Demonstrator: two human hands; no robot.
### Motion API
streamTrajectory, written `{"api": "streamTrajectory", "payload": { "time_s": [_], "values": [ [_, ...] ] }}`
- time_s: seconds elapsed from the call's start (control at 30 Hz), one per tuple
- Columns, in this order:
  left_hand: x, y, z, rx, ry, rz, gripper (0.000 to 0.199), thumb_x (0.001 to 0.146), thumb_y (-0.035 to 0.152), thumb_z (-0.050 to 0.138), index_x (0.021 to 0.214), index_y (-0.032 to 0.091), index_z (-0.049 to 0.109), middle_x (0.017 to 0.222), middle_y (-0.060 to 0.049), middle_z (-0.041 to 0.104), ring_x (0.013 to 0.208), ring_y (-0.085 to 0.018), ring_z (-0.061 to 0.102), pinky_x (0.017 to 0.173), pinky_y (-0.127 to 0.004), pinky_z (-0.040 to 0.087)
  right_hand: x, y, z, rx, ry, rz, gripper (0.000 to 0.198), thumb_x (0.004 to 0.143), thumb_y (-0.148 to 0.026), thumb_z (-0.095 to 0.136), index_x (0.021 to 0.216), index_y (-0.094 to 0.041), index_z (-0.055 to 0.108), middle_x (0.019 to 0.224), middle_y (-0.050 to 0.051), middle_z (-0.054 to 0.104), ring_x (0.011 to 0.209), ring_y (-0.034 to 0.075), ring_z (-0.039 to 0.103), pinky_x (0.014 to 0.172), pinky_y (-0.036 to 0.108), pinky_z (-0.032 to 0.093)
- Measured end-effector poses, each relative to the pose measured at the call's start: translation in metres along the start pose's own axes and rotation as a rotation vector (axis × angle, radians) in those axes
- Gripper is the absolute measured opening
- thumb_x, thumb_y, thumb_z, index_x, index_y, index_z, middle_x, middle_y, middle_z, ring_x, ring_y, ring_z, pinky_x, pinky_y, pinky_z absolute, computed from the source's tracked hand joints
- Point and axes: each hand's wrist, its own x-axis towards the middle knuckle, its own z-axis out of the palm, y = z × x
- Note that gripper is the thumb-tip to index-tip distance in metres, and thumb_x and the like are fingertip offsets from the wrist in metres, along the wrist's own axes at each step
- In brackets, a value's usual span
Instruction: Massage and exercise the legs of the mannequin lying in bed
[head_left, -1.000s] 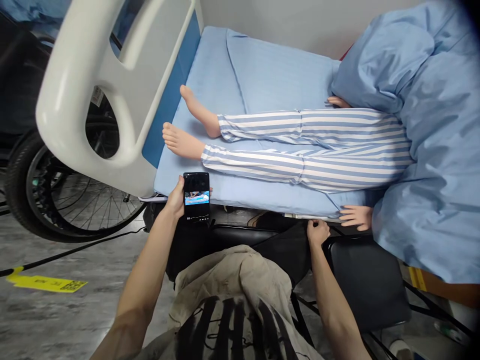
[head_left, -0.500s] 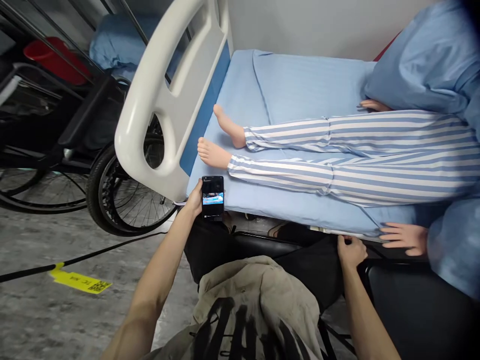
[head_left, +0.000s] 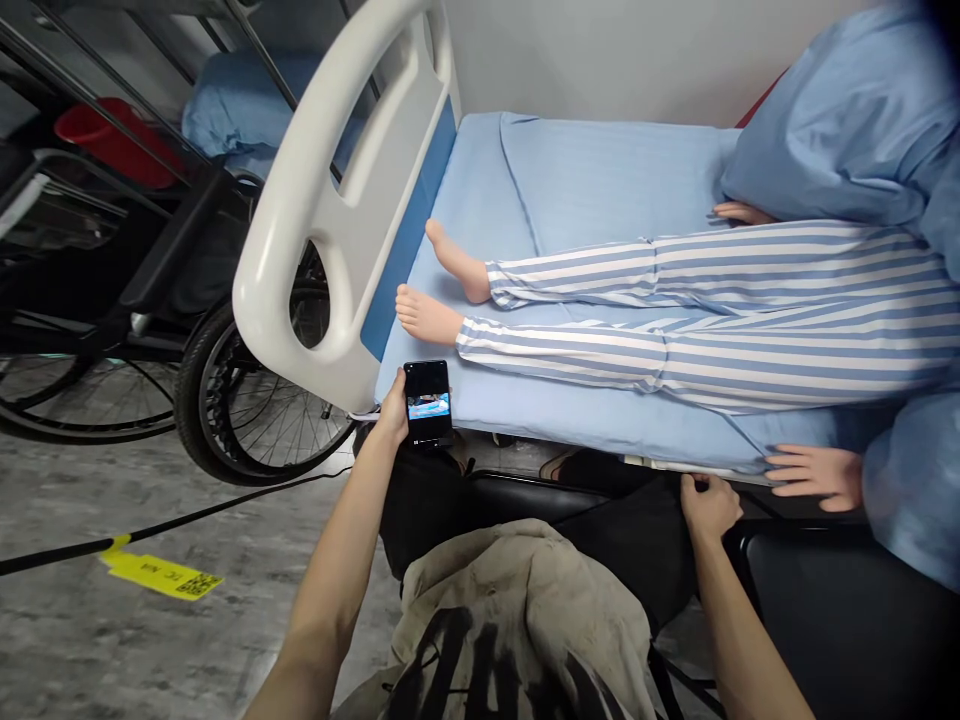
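Observation:
In my left hand (head_left: 391, 408) is an upright smartphone (head_left: 428, 385), its screen lit with a small picture across the middle. I hold it just above the near edge of the bed (head_left: 555, 408), close to the footboard (head_left: 270, 270). My right hand (head_left: 711, 508) rests on my dark-trousered knee beside the mattress edge, fingers curled in and nothing visible in them. On the bed lies a manikin-like figure in striped trousers (head_left: 750, 355), bare feet (head_left: 429, 316) towards the footboard. Its near hand (head_left: 817, 476) lies at the bed's edge, right of mine.
A wheelchair (head_left: 169, 240) stands left of the footboard, with a red bucket (head_left: 120, 140) behind it. A black cable with a yellow tag (head_left: 166, 577) crosses the grey floor. To my right is a black chair seat (head_left: 840, 610). A wall runs behind the bed.
The view has shifted slightly, so most things sit a little lower in the picture. My left hand still holds the smartphone in the same place. My right hand has stayed on the knee.

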Motion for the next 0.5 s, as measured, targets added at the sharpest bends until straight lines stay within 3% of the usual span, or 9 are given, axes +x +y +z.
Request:
{"api": "streamTrajectory", "payload": {
  "time_s": [0.27, 0.5],
  "values": [
    [0.008, -0.007, -0.01, -0.041, 0.057, 0.105, 0.057, 0.096, 0.05, 0.05, 0.138, 0.012, 0.056, 0.106, -0.015, 0.074, 0.092, -0.026, 0.073, 0.09, -0.042, 0.058, -0.001, -0.003, -0.002, -0.022, -0.021, -0.009, 0.03, 0.077, -0.04, 0.053, 0.084, -0.014, 0.067, 0.095, 0.017, 0.065, 0.094, 0.031, 0.054, 0.083, 0.041, 0.039],
    [0.01, -0.007, -0.015, -0.025, 0.08, 0.075, 0.054, 0.097, 0.049, 0.047, 0.139, 0.016, 0.055, 0.107, -0.014, 0.074, 0.093, -0.027, 0.073, 0.088, -0.041, 0.058, -0.003, -0.001, 0.005, -0.023, -0.042, -0.003, 0.031, 0.079, -0.042, 0.052, 0.086, -0.015, 0.066, 0.099, 0.016, 0.065, 0.097, 0.031, 0.055, 0.083, 0.041, 0.039]
  ]
}}
